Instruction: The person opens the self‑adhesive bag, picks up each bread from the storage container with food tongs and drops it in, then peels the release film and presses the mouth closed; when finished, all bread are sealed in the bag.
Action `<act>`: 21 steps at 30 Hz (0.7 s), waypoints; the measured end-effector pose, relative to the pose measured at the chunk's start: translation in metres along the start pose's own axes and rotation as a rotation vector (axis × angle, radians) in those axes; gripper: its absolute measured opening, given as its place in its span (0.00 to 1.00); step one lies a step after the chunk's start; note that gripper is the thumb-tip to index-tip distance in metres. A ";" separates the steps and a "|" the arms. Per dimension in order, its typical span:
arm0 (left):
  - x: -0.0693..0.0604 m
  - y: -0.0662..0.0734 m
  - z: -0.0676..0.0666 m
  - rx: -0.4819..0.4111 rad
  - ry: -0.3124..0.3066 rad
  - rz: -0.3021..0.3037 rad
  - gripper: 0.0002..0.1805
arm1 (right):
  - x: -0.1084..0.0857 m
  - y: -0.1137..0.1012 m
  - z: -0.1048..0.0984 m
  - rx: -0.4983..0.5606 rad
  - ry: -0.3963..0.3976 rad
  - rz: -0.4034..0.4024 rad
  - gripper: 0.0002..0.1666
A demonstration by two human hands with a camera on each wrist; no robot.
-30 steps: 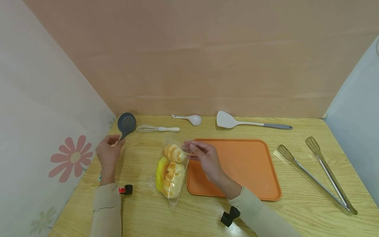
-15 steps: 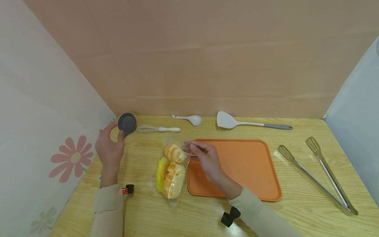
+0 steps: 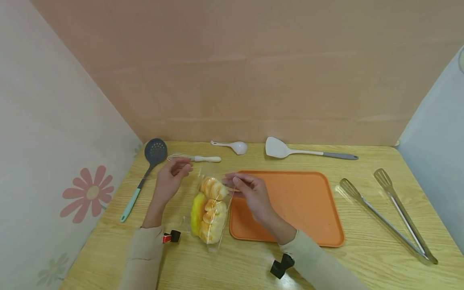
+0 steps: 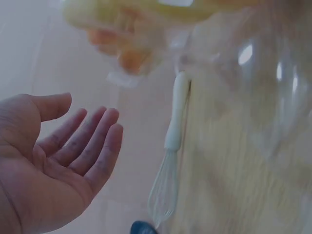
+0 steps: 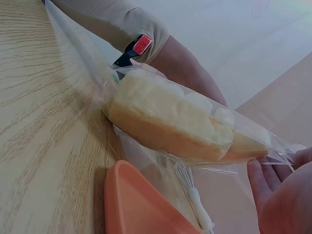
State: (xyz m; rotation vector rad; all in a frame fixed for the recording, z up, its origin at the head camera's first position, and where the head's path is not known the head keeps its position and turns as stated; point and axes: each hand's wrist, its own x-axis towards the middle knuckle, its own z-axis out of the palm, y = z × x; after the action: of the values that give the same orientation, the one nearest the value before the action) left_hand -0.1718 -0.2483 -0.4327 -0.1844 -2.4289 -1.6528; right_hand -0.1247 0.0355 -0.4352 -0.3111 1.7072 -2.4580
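Observation:
A clear plastic bag of bread (image 3: 214, 219) is held up at its top edge by my right hand (image 3: 256, 198), whose fingers and thumb pinch the film. In the right wrist view the bag (image 5: 168, 119) slants above the table. My left hand (image 3: 168, 183) is in the air to the left of the bag, fingers relaxed and holding nothing. The left wrist view gives the same bare palm (image 4: 58, 170) beside a white whisk (image 4: 178, 107). A dark slotted skimmer (image 3: 156, 151) with a mint handle lies left of that hand.
An orange tray (image 3: 293, 205) sits just right of the bag, partly under my right hand. A white ladle (image 3: 237, 147) and a white spatula (image 3: 278, 147) with a grey handle lie along the back. Metal tongs (image 3: 395, 221) lie spread at the right.
My left hand has come off the skimmer and moved right, toward the bag. The skimmer's whole handle now shows on the table. My right hand and the bag have hardly moved.

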 end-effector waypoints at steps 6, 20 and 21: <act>0.000 0.000 0.020 -0.173 -0.097 -0.148 0.19 | 0.000 0.000 -0.001 0.001 -0.004 0.003 0.18; 0.001 -0.009 0.021 -0.092 -0.119 -0.176 0.18 | 0.002 0.004 -0.001 0.009 0.120 0.067 0.17; 0.001 -0.008 0.019 -0.097 -0.125 -0.186 0.18 | 0.003 0.005 -0.002 0.007 0.146 0.074 0.16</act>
State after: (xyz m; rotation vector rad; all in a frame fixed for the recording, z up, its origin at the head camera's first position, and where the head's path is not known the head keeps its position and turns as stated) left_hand -0.1759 -0.2334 -0.4463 -0.0798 -2.5260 -1.8925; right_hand -0.1276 0.0348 -0.4398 -0.0677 1.7302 -2.4870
